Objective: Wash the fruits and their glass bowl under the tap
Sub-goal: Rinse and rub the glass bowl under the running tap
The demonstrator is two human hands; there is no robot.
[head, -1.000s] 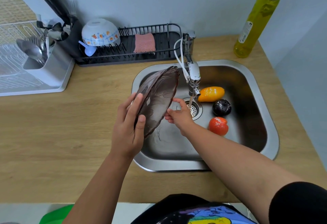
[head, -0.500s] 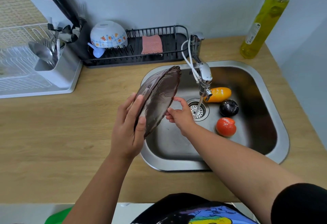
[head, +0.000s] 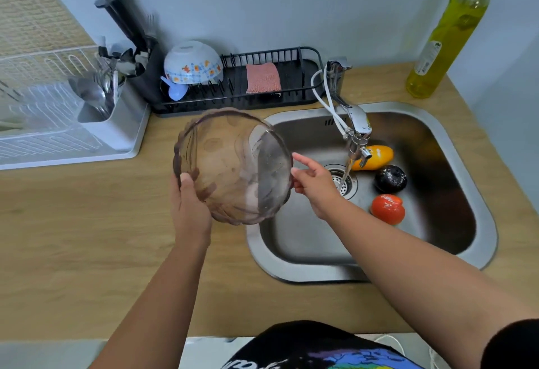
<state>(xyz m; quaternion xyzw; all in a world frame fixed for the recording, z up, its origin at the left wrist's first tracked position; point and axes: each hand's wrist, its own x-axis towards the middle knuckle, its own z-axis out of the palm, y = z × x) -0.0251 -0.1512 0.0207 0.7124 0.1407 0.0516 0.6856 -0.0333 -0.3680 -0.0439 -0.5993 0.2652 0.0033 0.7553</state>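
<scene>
A brown tinted glass bowl (head: 233, 164) is held above the sink's left rim and the worktop, its opening turned toward me. My left hand (head: 189, 208) grips its lower left rim. My right hand (head: 313, 185) touches the bowl's right edge, fingers spread. The tap (head: 354, 126) runs a thin stream onto the drain. In the steel sink (head: 291, 255) lie a yellow-orange fruit (head: 376, 157), a dark purple fruit (head: 390, 179) and a red-orange fruit (head: 388, 208), all right of the drain.
A black dish rack (head: 291, 97) with an upturned patterned bowl (head: 192, 62) and a pink cloth (head: 262, 78) stands behind the sink. A white rack with cutlery (head: 96, 123) is at the left. A bottle of yellow oil (head: 446, 33) stands at the back right.
The bowl has turned from edge-on to facing me and has shifted left, away from the water. My right hand has slid from inside the bowl to its right edge.
</scene>
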